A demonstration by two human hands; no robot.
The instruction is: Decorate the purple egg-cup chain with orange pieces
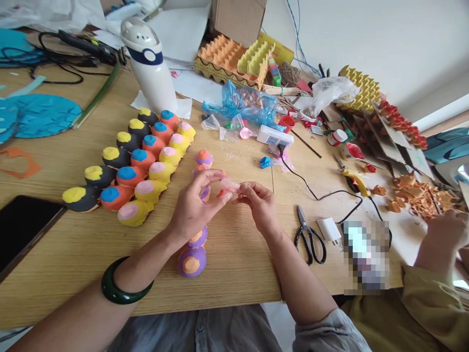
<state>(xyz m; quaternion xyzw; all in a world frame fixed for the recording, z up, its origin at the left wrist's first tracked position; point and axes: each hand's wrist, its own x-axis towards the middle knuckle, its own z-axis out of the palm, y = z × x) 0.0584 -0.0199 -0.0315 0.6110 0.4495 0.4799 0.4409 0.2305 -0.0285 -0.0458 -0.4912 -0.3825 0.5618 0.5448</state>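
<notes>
Both my hands are raised over the table, pinching a small clear plastic wrapper (230,185) between them. My left hand (196,200) holds it with thumb and fingers; bits of red show beside those fingertips. My right hand (258,203) grips the wrapper's other end in a pinch. Under my left hand runs a row of purple egg-carton cups with orange clay tops (192,261), partly hidden by the hand. To the left stand three joined rows of painted cups: black with yellow tops (98,176), orange with blue tops (131,176), and yellow with pink tops (148,189).
Black-handled scissors (309,239), a white charger (329,230) and a power strip (274,137) with its cable lie rightward. A white bottle (150,73) and egg trays (227,61) stand behind. A co-worker's hand (445,232) is at the far right, by orange scraps (425,195).
</notes>
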